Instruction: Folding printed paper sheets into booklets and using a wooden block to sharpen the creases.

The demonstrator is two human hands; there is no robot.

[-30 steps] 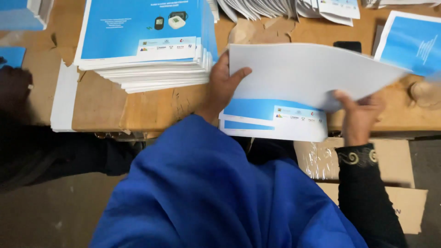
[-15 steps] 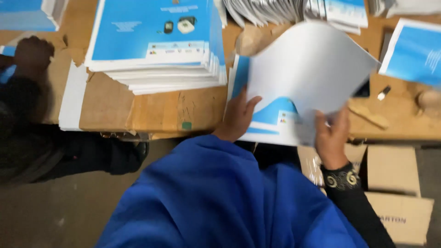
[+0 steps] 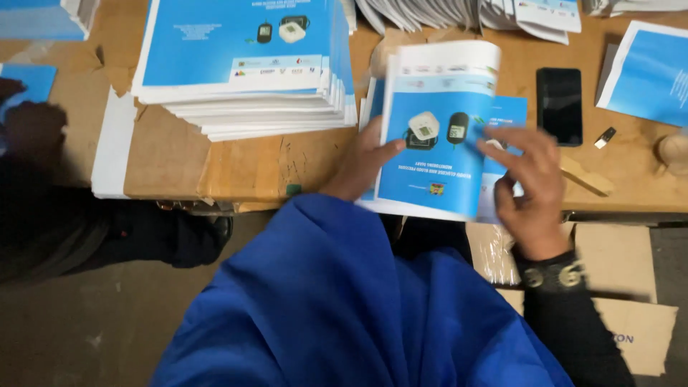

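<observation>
Together, your left hand (image 3: 362, 165) gripped the folded blue leaflet's (image 3: 437, 150) left edge, thumb over it, while your right hand (image 3: 527, 183) pinched its right side with curled fingers.

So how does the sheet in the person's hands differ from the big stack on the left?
The folded sheet is a single piece, bent over at its top edge; the stack is many sheets lying flat. The sheet is held between the left hand and right hand at the table edge; no hand touches the stack. Both show blue print with pictures of small devices.
</observation>
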